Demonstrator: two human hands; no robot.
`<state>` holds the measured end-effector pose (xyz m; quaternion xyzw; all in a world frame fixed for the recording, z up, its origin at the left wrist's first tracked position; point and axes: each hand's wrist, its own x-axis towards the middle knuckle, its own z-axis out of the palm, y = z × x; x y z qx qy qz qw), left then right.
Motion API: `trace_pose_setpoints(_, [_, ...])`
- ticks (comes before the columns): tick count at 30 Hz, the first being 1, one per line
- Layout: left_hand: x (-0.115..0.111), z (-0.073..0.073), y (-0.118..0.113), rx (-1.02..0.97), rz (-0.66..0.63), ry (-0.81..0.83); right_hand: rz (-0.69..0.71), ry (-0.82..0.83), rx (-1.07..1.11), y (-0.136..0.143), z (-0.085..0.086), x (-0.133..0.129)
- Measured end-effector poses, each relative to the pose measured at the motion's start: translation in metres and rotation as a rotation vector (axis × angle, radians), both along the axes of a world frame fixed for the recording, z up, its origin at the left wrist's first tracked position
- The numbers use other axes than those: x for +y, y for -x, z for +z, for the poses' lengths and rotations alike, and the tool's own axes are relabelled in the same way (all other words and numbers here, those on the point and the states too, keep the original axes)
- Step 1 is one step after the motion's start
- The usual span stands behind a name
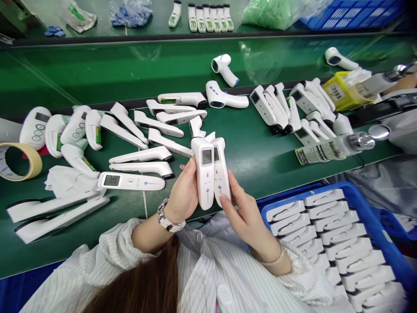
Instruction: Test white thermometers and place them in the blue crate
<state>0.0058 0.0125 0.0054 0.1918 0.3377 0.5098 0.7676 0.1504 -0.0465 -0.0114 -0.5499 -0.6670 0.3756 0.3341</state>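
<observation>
Two white infrared thermometers with small grey screens are held upright side by side above the near edge of the green bench. My left hand [184, 191] is closed around the left thermometer [206, 178], whose screen faces me. With thumb and fingers, my right hand [246, 215] grips the lower part of the right thermometer [222, 171], which is partly covered by the left one. A crumpled white cloth or tissue shows behind their tops. Left of my hands, another thermometer [133, 181] lies with its screen lit, near several more on their sides.
A blue crate [361, 202] packed with white thermometers stands at the right. Bottles with metal pump tops [345, 145] and a yellow basket [337, 89] are on the bench's right side. A tape roll [35, 161] lies far left. More thermometers line the back shelf [208, 18].
</observation>
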Motion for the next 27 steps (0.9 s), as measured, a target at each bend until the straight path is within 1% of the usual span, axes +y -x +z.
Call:
trace_pose_setpoints(3, [0.000, -0.002, 0.001, -0.016, 0.033, -0.062, -0.023, -0.078, -0.037, 0.003, -0.005, -0.001])
trace_pose_setpoints(8, [-0.002, -0.006, 0.003, 0.013, 0.082, -0.035, -0.004, -0.129, -0.036, 0.015, -0.016, -0.007])
trace_pose_setpoints(14, [-0.004, -0.009, 0.005, 0.046, 0.025, -0.050, 0.058, -0.264, -0.091, 0.017, -0.017, -0.007])
trace_pose_setpoints(18, [-0.004, -0.010, 0.005, 0.073, 0.014, -0.040, 0.092, -0.293, -0.150, 0.013, -0.019, -0.006])
trace_pose_setpoints(20, [-0.003, -0.011, 0.005, 0.062, 0.026, -0.018, 0.137, -0.303, -0.180, 0.009, -0.019, -0.003])
trace_pose_setpoints(22, [-0.001, -0.011, 0.005, 0.032, 0.047, 0.018, 0.227, -0.314, -0.217, 0.002, -0.013, 0.005])
trace_pose_setpoints(24, [0.000, -0.010, 0.006, 0.016, 0.085, 0.060, 0.354, -0.328, -0.244, -0.005, 0.000, 0.022])
trace_pose_setpoints(25, [0.001, -0.010, 0.007, 0.013, 0.110, 0.085, 0.397, -0.348, -0.245, -0.009, 0.008, 0.036])
trace_pose_setpoints(26, [0.001, -0.009, 0.008, 0.008, 0.134, 0.111, 0.405, -0.382, -0.244, -0.012, 0.016, 0.053])
trace_pose_setpoints(27, [0.001, -0.008, 0.008, -0.001, 0.150, 0.139, 0.374, -0.419, -0.253, -0.015, 0.024, 0.075])
